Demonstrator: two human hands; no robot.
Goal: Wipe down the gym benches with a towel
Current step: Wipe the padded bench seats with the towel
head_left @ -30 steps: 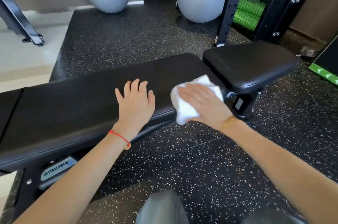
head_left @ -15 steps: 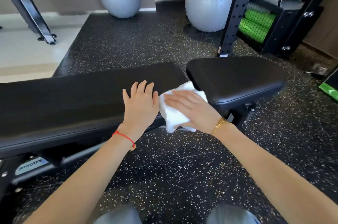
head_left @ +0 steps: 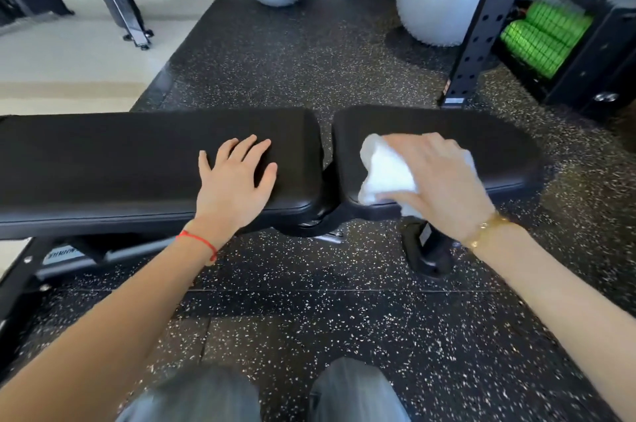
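Scanning from your left, the long back pad (head_left: 120,160) of the counter runs off the frame's left edge and ends at a narrow gap before the seat pad (head_left: 499,146). Your left hand (head_left: 237,180) lies palm-down near that pad's right end, fingers (head_left: 246,148) spread flat. Across the gap, your right hand (head_left: 437,180) presses the white towel (head_left: 385,173) onto the seat pad's left part, fingers draped over the bunched cloth. Speckled floor (head_left: 309,301) lies open before the counter; at far right, a black bin (head_left: 585,77) holds green rollers (head_left: 543,36).
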